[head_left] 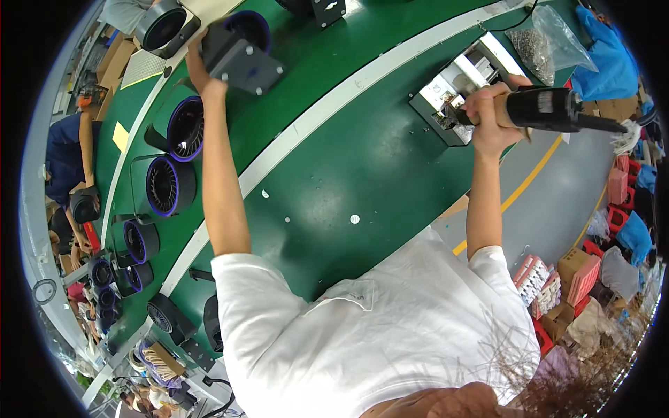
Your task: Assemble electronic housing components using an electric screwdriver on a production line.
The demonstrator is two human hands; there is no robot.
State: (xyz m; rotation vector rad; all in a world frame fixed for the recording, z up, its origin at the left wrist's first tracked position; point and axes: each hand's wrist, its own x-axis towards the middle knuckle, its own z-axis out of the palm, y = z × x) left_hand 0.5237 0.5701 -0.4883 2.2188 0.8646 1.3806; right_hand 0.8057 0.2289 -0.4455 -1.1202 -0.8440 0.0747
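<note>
At the upper left, my left hand (pixel 208 78) is closed on the edge of a dark round unit with a finned body and a flat mounting plate (pixel 252 66). The unit is tilted and a little blurred, so my fingertips are partly hidden. Over on the right, my right hand (pixel 492 125) grips a black electric screwdriver (pixel 540 108) with a tan section. Its tip points left, over an open-topped metal box (pixel 440 94) with white inner parts that looks like a screw feeder.
Similar round black units with purple rims (pixel 185 129) line the green bench (pixel 334 167) on the left. A white rail (pixel 313 118) crosses the bench. Beyond the feeder lies a clear bag of screws (pixel 533 52). A person in dark clothes (pixel 66 157) works at far left.
</note>
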